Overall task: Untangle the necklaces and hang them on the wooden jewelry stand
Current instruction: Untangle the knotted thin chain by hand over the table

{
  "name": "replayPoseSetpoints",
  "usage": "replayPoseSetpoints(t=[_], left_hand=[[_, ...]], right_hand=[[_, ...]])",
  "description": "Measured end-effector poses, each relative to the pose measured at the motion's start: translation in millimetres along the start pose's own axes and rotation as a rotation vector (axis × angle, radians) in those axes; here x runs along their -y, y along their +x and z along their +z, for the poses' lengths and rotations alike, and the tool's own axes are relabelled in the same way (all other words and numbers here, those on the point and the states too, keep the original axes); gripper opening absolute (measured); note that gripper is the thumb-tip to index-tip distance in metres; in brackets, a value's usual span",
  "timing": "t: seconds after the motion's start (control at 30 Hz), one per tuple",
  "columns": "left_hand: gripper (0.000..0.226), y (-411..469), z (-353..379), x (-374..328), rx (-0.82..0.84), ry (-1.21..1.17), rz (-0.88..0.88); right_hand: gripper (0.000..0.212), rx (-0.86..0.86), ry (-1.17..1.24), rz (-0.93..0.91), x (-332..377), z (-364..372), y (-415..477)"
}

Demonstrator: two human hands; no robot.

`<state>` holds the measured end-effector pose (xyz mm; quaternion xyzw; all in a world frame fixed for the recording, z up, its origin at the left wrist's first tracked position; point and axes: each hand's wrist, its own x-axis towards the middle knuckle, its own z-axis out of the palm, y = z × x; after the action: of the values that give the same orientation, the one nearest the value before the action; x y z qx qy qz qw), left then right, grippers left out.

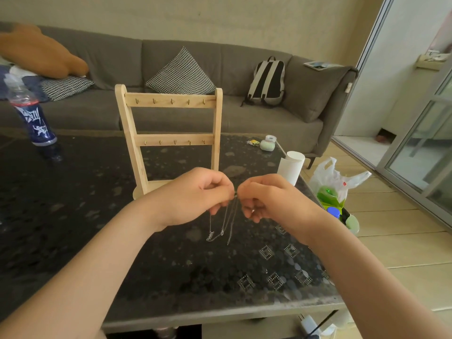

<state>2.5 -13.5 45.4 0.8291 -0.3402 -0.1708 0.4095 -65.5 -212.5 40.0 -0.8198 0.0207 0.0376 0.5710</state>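
Note:
Thin silver necklaces [223,225] hang in a tangled bunch between my two hands, just above the dark table [171,277]. My left hand [195,194] pinches the chains at the top with curled fingers. My right hand [263,198] pinches the same bunch from the other side, the fingertips of both hands nearly touching. Small pendants dangle at the lower ends near the tabletop. Behind my hands stands the wooden jewelry stand [168,138], upright, with two rails of small hooks, all bare.
A blue plastic bottle [30,113] stands at the table's far left. A white paper roll [291,167] and a small green-white case [267,144] sit at the right side. A plastic bag [335,187] lies on the floor to the right. A grey sofa [195,106] runs behind.

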Motion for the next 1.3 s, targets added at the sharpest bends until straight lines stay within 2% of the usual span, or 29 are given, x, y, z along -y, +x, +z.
replayPoseSetpoints(t=[0.17, 0.3, 0.43, 0.6, 0.7, 0.83, 0.93, 1.03, 1.17, 1.23, 1.3], left_hand=[[0.024, 0, 4, -4, -0.077, -0.299, -0.017], [0.033, 2, 8, -6, -0.047, -0.381, -0.035], [0.039, 3, 13, -10, -0.048, -0.348, -0.078], [0.045, 3, 18, -9, -0.131, -0.166, -0.036], [0.033, 3, 16, -9, -0.239, -0.181, 0.000], [0.012, 4, 20, -7, -0.412, -0.184, -0.026], [0.006, 6, 23, -4, -0.485, -0.129, -0.017], [0.007, 8, 25, -5, -0.457, -0.052, -0.010], [0.021, 9, 27, -5, -0.400, -0.005, 0.013], [0.025, 9, 26, -5, -0.404, -0.064, -0.010], [0.025, 10, 23, -7, -0.383, -0.231, -0.067]], right_hand=[[0.023, -0.040, 0.138, -0.108, -1, 0, 1], [0.023, -0.061, 0.115, -0.155, 0, 3, 0], [0.031, -0.054, 0.074, -0.142, -3, 7, 2], [0.029, -0.086, 0.030, -0.141, 0, 13, 0], [0.027, -0.167, 0.023, -0.143, 1, 14, 0], [0.024, -0.232, -0.140, -0.163, 0, 16, 0], [0.022, -0.269, -0.240, -0.179, 0, 18, -1], [0.022, -0.283, -0.214, -0.196, 1, 18, -1], [0.021, -0.249, -0.166, -0.211, 1, 17, 0], [0.016, -0.220, -0.106, -0.194, 1, 17, 1], [0.012, -0.205, -0.026, -0.186, 2, 15, 0]])
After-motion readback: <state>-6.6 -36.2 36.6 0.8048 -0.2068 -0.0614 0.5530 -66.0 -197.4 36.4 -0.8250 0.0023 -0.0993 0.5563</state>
